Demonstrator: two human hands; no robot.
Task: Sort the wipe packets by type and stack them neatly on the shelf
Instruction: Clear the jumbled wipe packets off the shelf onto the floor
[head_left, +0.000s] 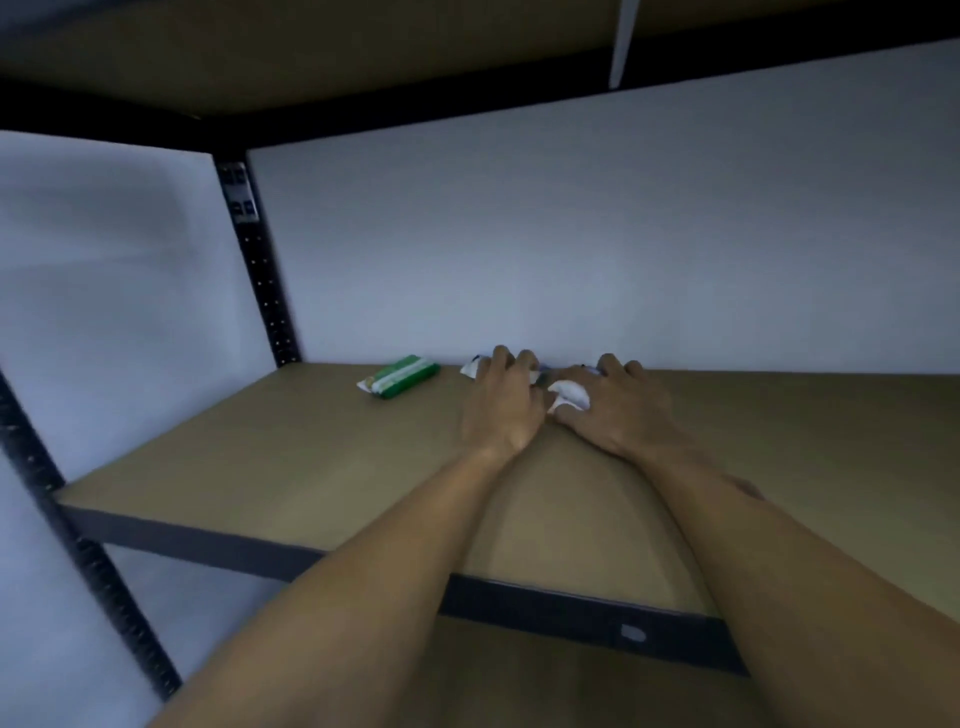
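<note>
OK, we have both hands deep on the shelf board, right at the back wall. The left hand has its fingers curled over the far edge of the white wipe packets. The right hand is arched over the same bunch from the other side, with wrapper bulging out between thumb and forefinger. So both hands are clamped on the white ones, though blur hides how many packets are in there. Our read is that gripping from both ends squares them up against the wall, so the stack sits flush and doesn't slide. The green wipe packet lies flat and alone to the left, near the white ones but not touching, angled to the wall. That looks like the by-type split: green on one side, white on the other. Around this, the perforated black upright stands at the left rear corner, the upper shelf hangs low overhead, and the dark front rail runs under our forearms. Nothing lies between the hands and the green packet. The main constraints are the long reach and the tight headroom.
</note>
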